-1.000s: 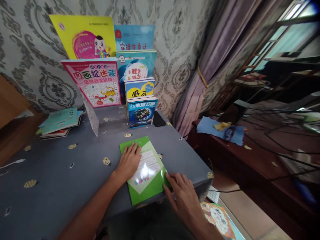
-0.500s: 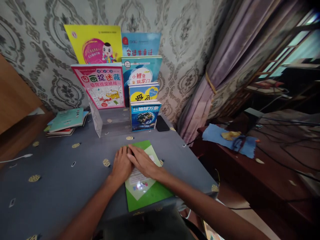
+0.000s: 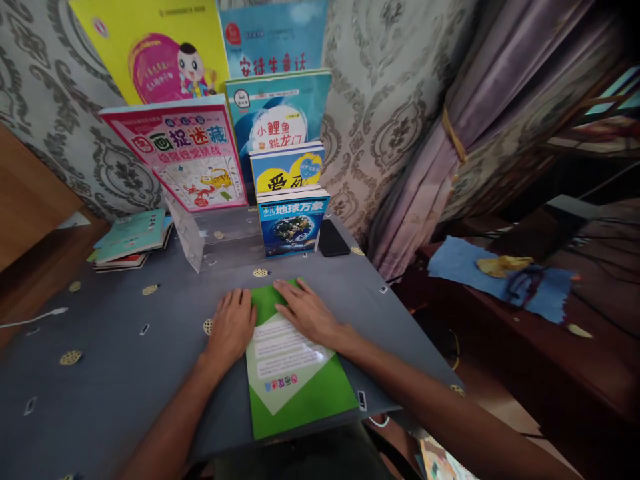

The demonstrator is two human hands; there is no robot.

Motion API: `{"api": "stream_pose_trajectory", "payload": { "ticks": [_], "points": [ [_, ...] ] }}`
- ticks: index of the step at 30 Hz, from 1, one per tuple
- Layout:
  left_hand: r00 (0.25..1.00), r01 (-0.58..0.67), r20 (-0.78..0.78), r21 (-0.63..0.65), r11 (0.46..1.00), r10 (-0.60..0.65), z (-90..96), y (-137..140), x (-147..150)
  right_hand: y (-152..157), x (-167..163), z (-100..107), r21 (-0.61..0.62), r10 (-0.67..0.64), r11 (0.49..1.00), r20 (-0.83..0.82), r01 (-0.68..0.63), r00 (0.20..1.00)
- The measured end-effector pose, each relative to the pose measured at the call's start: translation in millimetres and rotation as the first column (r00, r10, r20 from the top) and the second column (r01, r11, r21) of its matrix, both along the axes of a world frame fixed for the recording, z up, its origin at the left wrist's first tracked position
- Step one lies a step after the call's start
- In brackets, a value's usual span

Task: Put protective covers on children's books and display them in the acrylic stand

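Note:
A green book (image 3: 300, 393) with a pale diamond panel of text lies flat near the table's front edge, its printing upside down to me. My left hand (image 3: 231, 323) rests at the book's left edge, fingers stretched forward, partly on the tablecloth. Across the upper right of the book lies my right hand (image 3: 310, 313), palm down with fingers extended. Neither hand grips anything. Just beyond stands a clear rack (image 3: 187, 233) with several upright books, among them a pink book (image 3: 190, 160) and a blue book with a globe (image 3: 293, 227).
A black phone (image 3: 334, 239) lies right of the rack. Several stacked books (image 3: 131, 239) are at the back left, with a white cable (image 3: 35, 319) nearer. To the right, a dark red surface (image 3: 500, 340) carries a blue cloth (image 3: 450, 263). A purple curtain (image 3: 425, 167) hangs behind.
My hands have moved apart from their overlapped position on the book, left hand to its left edge, right hand to its upper right. The view has shifted closer to the rack.

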State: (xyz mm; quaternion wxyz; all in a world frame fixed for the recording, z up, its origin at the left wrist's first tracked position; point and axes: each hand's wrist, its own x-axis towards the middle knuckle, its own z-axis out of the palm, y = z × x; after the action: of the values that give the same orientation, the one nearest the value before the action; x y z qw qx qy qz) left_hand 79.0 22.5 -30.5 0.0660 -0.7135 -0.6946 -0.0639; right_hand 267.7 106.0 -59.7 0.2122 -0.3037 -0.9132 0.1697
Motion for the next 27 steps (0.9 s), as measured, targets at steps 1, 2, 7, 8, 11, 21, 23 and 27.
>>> {"api": "stream_pose_trajectory", "payload": {
  "ticks": [1, 2, 7, 8, 11, 21, 23, 27],
  "points": [
    [1.000, 0.000, -0.001, -0.002, 1.000, 0.000, 0.5, 1, 0, 6, 8, -1, -0.004, -0.029, 1.000, -0.016, 0.029, 0.999],
    [1.000, 0.002, -0.002, -0.002, 1.000, -0.002, 1.0, 1, -1, 12, 15, -2, -0.014, -0.056, 0.998, -0.041, 0.056, 0.998],
    [1.000, 0.002, -0.001, 0.003, 1.000, -0.002, 1.5, 1, -1, 33, 31, -5, -0.105, -0.109, 0.990, -0.151, 0.093, 0.983],
    [1.000, 0.000, 0.000, 0.007, 1.000, 0.000, 0.7, 1, -1, 34, 31, -5, -0.109, -0.114, 0.989, -0.153, 0.098, 0.982],
    [1.000, 0.015, 0.011, 0.042, 0.999, -0.016, -3.6, 1, -2, 33, 28, -3, -0.107, -0.134, 0.987, -0.134, 0.120, 0.982],
    [0.954, 0.257, 0.146, 0.050, 0.965, -0.262, -16.3, 5, 6, 37, 29, 5, -0.172, -0.172, 0.973, -0.084, 0.156, 0.982],
    [0.937, 0.307, 0.170, 0.015, 0.952, -0.305, -16.2, 5, 13, 38, 29, 4, -0.185, -0.175, 0.970, -0.098, 0.155, 0.980],
    [0.916, 0.369, 0.193, -0.059, 0.928, -0.352, -13.5, 8, 27, 41, 31, 2, -0.233, -0.165, 0.964, -0.162, 0.124, 0.973]
  ]
}}
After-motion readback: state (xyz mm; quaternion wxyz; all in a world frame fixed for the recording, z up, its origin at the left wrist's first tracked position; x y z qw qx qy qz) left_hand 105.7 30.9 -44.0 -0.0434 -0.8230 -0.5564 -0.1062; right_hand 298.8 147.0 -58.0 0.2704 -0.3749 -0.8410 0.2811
